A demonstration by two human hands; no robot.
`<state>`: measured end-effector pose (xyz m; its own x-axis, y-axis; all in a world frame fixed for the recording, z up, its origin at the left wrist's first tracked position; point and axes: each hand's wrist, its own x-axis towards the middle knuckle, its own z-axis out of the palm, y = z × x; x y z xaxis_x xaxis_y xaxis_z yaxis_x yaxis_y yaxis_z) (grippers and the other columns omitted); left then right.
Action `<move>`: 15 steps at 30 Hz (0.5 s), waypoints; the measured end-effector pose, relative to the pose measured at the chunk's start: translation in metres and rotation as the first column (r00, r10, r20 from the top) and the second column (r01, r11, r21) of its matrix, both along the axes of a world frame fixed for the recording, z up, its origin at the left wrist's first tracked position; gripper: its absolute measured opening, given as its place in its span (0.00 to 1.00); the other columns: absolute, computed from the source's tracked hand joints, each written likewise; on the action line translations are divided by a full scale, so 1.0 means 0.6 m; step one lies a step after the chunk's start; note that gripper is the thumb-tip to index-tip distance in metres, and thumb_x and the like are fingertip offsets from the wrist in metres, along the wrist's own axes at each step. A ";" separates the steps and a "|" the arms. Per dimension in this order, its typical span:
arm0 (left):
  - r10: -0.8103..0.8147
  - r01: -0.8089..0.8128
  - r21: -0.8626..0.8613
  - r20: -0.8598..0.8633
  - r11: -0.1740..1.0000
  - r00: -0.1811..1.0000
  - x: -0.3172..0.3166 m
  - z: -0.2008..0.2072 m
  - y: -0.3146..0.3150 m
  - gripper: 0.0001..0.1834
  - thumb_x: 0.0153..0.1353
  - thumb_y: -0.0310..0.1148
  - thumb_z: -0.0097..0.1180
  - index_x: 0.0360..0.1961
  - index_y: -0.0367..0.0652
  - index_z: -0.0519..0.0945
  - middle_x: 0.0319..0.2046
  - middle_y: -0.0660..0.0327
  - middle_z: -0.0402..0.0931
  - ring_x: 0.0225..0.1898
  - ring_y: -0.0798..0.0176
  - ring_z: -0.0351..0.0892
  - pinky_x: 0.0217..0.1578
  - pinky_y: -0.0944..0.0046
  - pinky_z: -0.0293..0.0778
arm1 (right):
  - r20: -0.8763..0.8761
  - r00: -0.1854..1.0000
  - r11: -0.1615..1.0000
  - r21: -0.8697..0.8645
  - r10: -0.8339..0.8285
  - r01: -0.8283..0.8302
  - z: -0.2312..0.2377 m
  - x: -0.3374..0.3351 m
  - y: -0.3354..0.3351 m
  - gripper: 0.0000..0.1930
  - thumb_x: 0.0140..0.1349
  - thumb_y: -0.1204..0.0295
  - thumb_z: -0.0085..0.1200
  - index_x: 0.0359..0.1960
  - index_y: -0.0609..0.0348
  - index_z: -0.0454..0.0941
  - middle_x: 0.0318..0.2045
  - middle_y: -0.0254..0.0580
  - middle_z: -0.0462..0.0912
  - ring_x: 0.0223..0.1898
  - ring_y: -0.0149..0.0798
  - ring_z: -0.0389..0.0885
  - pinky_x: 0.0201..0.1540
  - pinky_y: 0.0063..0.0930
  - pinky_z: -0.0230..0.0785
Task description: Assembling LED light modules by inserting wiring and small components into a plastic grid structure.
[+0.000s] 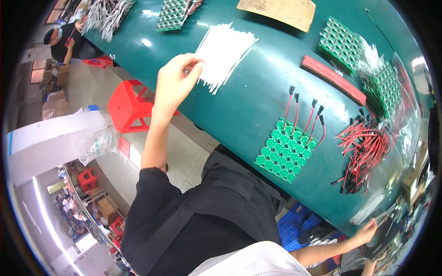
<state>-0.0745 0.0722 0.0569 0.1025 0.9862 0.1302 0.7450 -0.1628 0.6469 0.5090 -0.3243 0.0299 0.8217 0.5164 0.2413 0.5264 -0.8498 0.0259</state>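
My left hand [177, 80] is over the left edge of a pile of thin white sticks [225, 55], its thumb and forefinger pressed together; whatever is between them is too small to make out. My right hand [367, 232] is far to the right at the table's near edge, fingers curled and closed. Just beyond it lies a small bundle of thin whitish strips [368, 206]; whether the hand holds anything cannot be seen. Between the hands, a green panel of round circuit boards [285, 149] lies near the table edge, with several red leads [309, 120] with black connectors standing from its far side.
On the green table [230, 115] are a red bar [334, 79], stacked green board panels [341, 45], a heap of red-and-black leads [363, 152], brown cardboard [281, 11] and bundled grey wires [108, 16]. A red stool [126, 106] stands left; a co-worker [66, 43] sits farther off.
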 end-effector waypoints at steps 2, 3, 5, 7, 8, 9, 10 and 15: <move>-0.032 0.030 -0.016 -0.112 0.999 0.993 0.001 -0.010 0.023 0.09 0.60 0.32 0.60 0.36 0.36 0.81 0.31 0.60 0.80 0.34 0.69 0.80 0.36 0.68 0.75 | -0.239 0.959 0.977 0.112 -0.151 0.182 0.039 -0.061 0.039 0.15 0.71 0.62 0.50 0.43 0.63 0.79 0.29 0.42 0.81 0.29 0.33 0.80 0.33 0.27 0.74; -0.082 0.074 -0.044 -0.218 0.996 0.972 0.003 -0.016 0.034 0.11 0.59 0.34 0.61 0.36 0.36 0.81 0.30 0.58 0.80 0.32 0.67 0.81 0.36 0.67 0.76 | -0.429 0.903 0.920 0.365 0.027 0.146 0.041 -0.070 0.039 0.14 0.71 0.64 0.50 0.44 0.63 0.78 0.28 0.39 0.80 0.28 0.29 0.79 0.30 0.23 0.73; -0.116 0.094 -0.085 -0.305 0.992 0.945 0.010 -0.030 0.055 0.14 0.58 0.39 0.61 0.36 0.38 0.82 0.30 0.57 0.81 0.31 0.62 0.82 0.35 0.65 0.77 | -0.545 0.804 0.793 0.587 0.238 0.163 0.047 -0.112 0.052 0.12 0.71 0.65 0.50 0.44 0.62 0.77 0.28 0.37 0.79 0.28 0.24 0.78 0.28 0.19 0.71; -0.173 0.119 -0.139 -0.500 0.983 0.848 0.024 -0.032 0.066 0.14 0.57 0.41 0.61 0.36 0.40 0.83 0.27 0.57 0.81 0.30 0.59 0.82 0.34 0.63 0.77 | -0.497 0.761 0.659 0.742 0.416 0.124 0.048 -0.188 0.105 0.11 0.70 0.69 0.51 0.47 0.64 0.74 0.31 0.41 0.80 0.28 0.28 0.79 0.26 0.18 0.73; -0.180 0.125 -0.143 -0.499 0.982 0.848 0.026 -0.035 0.070 0.14 0.57 0.41 0.61 0.36 0.40 0.83 0.27 0.57 0.81 0.30 0.59 0.82 0.34 0.63 0.77 | -0.517 0.742 0.669 0.732 0.427 0.125 0.048 -0.216 0.123 0.11 0.70 0.70 0.51 0.48 0.65 0.74 0.34 0.42 0.79 0.28 0.28 0.79 0.28 0.18 0.73; -0.190 0.142 -0.130 -0.528 0.981 0.828 0.024 -0.037 0.075 0.14 0.57 0.41 0.61 0.34 0.40 0.83 0.26 0.56 0.81 0.29 0.58 0.83 0.34 0.63 0.77 | -0.536 0.724 0.681 0.721 0.435 0.125 0.049 -0.240 0.137 0.12 0.70 0.71 0.51 0.49 0.67 0.74 0.38 0.42 0.79 0.29 0.27 0.78 0.30 0.17 0.73; -0.197 0.158 -0.118 -0.558 0.980 0.806 0.022 -0.039 0.080 0.14 0.56 0.41 0.61 0.33 0.40 0.83 0.25 0.56 0.81 0.29 0.57 0.83 0.33 0.62 0.77 | -0.558 0.676 0.658 0.739 0.481 0.141 0.047 -0.259 0.150 0.12 0.70 0.72 0.51 0.49 0.67 0.73 0.38 0.44 0.79 0.30 0.29 0.80 0.31 0.18 0.75; -0.275 0.223 -0.179 -0.356 0.958 0.893 0.006 -0.030 0.104 0.13 0.54 0.39 0.59 0.30 0.39 0.84 0.27 0.53 0.83 0.29 0.54 0.84 0.33 0.60 0.78 | -0.544 0.599 0.600 0.790 0.587 0.130 0.030 -0.330 0.203 0.11 0.71 0.72 0.49 0.47 0.70 0.75 0.35 0.46 0.81 0.30 0.31 0.81 0.32 0.21 0.75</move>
